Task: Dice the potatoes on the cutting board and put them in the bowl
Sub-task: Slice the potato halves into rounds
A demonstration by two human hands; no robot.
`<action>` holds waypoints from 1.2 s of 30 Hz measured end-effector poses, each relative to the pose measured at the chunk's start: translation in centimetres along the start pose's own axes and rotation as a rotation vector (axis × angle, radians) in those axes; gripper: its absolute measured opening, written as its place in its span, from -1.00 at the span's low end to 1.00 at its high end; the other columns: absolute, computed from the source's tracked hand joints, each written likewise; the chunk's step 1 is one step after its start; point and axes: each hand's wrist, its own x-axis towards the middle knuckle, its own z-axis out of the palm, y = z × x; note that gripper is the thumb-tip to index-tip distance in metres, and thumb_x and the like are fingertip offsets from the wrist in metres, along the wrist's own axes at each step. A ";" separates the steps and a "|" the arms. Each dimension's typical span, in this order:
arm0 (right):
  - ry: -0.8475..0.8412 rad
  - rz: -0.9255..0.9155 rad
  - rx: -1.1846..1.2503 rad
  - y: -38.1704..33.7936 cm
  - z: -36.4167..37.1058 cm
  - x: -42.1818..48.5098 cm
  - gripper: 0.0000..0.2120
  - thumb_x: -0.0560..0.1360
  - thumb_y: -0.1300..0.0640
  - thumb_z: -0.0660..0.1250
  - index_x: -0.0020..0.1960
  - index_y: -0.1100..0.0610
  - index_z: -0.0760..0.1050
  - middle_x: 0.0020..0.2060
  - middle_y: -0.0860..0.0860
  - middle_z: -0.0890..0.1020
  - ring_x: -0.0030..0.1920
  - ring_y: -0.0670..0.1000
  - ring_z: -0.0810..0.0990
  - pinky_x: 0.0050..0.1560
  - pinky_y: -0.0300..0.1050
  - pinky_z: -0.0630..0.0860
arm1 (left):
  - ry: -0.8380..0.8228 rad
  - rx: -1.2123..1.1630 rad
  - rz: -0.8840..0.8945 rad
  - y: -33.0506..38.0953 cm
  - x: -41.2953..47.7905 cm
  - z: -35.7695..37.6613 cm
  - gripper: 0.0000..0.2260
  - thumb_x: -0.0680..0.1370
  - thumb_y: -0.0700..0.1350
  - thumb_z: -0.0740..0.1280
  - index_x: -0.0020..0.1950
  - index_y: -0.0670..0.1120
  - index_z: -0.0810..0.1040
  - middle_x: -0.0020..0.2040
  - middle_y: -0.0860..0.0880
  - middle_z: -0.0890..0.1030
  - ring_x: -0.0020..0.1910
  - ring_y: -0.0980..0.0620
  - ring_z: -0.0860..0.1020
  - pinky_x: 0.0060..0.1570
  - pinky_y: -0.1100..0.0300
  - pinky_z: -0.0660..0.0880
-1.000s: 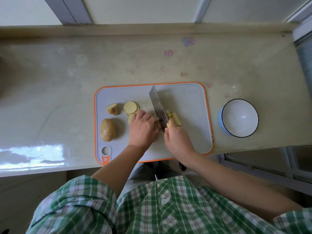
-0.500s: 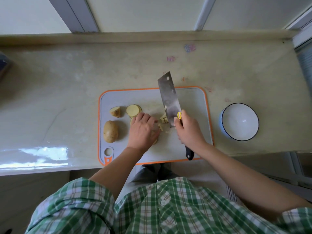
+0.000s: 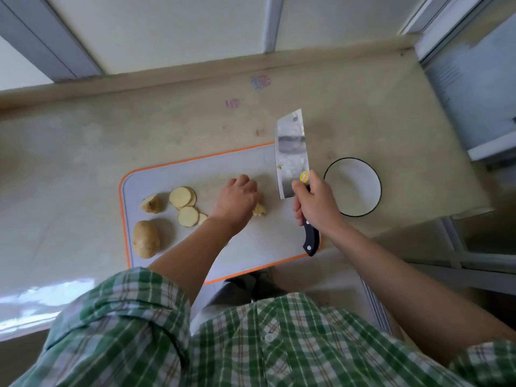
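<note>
Grey plastic rimmed in orange forms the cutting board [image 3: 251,247], which is laid near the front edge of the beige stone counter [image 3: 111,141]. A whole potato [image 3: 146,238] is seen at the board's front left corner, with a cut end piece [image 3: 150,203] behind it and several round slices [image 3: 183,196] just to their right. At the board's middle, the left hand [image 3: 237,199] is curled over a small heap of diced potato [image 3: 259,210]; whether the pieces are gripped cannot be told. A cleaver [image 3: 291,152] is gripped by its black handle in the right hand [image 3: 315,205], its blade reaching past the board's far right corner. A white bowl [image 3: 352,187] is set on the counter just beyond the board's right edge.
</note>
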 end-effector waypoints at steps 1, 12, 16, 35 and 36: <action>-0.003 -0.002 -0.001 0.0 -0.1 0.0 -0.83 0.61 0.21 0.14 -0.15 0.16 0.23 -0.45 0.19 0.43 -0.59 0.03 0.36 -0.62 -0.20 0.34 | 0.001 0.038 0.023 -0.2 0.2 0.0 -0.76 0.13 -0.22 0.51 -0.25 -0.03 0.63 -0.25 -0.01 0.58 -0.16 -0.12 0.53 -0.25 0.15 0.43; -0.043 0.005 -0.028 -0.3 -0.6 0.3 -0.81 0.61 0.19 0.14 -0.17 0.16 0.21 -0.43 0.18 0.46 -0.55 0.06 0.39 -0.60 -0.19 0.36 | -0.141 0.319 0.172 0.1 1.2 -0.5 -0.75 0.55 -0.11 0.15 0.20 -0.13 0.40 0.13 -0.07 0.48 0.17 -0.09 0.38 0.06 0.11 0.30; -0.054 0.009 -0.033 -0.5 -0.7 0.3 -0.80 0.60 0.19 0.14 -0.17 0.16 0.21 -0.42 0.17 0.47 -0.55 0.08 0.40 -0.61 -0.20 0.34 | -0.160 0.398 0.167 0.0 0.7 0.1 -0.80 0.48 0.00 0.22 -0.03 -0.06 0.55 -0.11 -0.01 0.54 -0.05 -0.04 0.48 -0.14 0.16 0.37; -0.089 0.021 -0.051 0.1 0.1 0.2 -0.82 0.61 0.20 0.12 -0.15 0.15 0.20 -0.42 0.16 0.47 -0.59 0.03 0.39 -0.61 -0.22 0.32 | 0.143 -1.586 -0.640 -0.8 -0.4 -1.3 -0.83 0.64 -0.21 0.09 -0.12 -0.10 0.37 -0.29 -0.01 0.35 -0.32 0.07 0.31 -0.27 0.21 0.29; -0.101 0.020 -0.054 0.2 0.4 0.2 -0.83 0.61 0.20 0.12 -0.15 0.16 0.21 -0.41 0.16 0.47 -0.58 0.04 0.40 -0.61 -0.21 0.33 | 0.173 -1.639 -0.663 -0.9 -0.8 -1.2 -0.82 0.65 -0.22 0.10 -0.14 -0.11 0.36 -0.31 0.00 0.33 -0.34 0.08 0.30 -0.27 0.22 0.29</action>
